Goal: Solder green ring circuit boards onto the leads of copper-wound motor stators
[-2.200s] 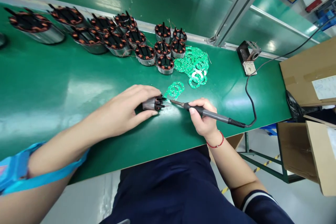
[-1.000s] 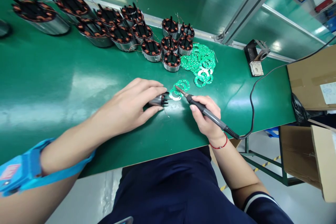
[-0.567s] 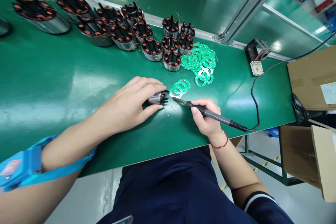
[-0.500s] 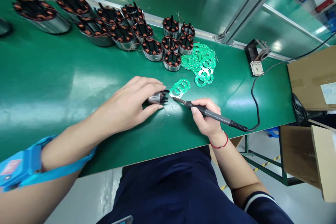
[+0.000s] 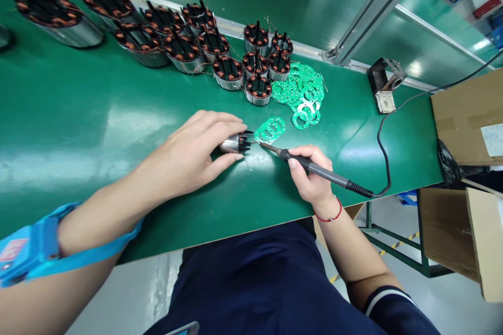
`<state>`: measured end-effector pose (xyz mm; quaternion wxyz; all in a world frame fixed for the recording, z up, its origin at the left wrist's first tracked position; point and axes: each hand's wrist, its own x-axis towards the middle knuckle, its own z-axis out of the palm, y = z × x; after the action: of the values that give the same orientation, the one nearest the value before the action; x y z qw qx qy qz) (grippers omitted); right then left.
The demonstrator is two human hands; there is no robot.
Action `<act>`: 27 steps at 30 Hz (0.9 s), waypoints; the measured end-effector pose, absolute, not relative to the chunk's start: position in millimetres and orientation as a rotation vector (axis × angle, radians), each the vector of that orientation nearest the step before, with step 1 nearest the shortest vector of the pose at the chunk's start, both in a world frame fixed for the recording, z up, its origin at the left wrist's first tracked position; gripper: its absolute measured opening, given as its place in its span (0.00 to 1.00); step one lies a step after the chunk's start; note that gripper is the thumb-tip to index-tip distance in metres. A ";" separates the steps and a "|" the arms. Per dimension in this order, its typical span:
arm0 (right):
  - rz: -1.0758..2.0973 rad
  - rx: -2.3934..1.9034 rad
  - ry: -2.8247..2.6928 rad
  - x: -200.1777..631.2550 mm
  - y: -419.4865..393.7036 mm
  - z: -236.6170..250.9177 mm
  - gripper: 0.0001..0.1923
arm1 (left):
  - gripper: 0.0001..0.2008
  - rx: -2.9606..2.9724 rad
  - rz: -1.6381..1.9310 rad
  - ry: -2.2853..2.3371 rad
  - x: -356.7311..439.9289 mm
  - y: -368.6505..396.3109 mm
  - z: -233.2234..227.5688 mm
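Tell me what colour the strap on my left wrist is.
The wrist strap is bright blue, showing best in the head view, the only one here.

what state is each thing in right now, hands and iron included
left hand: closed around a motor part
motor part: held on its side, prongs toward the iron
right hand: closed around the soldering iron
soldering iron: tip near the prongs; hot or cold, can't tell
small ring group: overlapping, flat
large ring pile: heaped loosely
back motor parts: upright, prongs up
lower cardboard box: open
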<state>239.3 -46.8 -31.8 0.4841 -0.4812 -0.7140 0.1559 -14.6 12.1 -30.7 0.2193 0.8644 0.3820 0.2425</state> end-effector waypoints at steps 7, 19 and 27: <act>0.377 -1.154 -1.735 239.1 -46.4 -32.7 0.03 | 0.17 2.428 0.764 1.042 -15.9 12.2 -37.1; 0.414 -1.188 -1.717 242.0 -47.6 -38.2 0.15 | 0.17 2.468 0.722 1.026 -14.4 12.7 -38.1; 0.502 -1.313 -2.037 232.1 -37.5 -43.8 0.20 | 0.18 2.476 0.708 1.026 -11.6 13.4 -37.7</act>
<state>232.1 -37.5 -43.8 0.3270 -0.5015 -0.7777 0.1918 -11.6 13.4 -37.7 0.1838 0.8779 0.3639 0.2511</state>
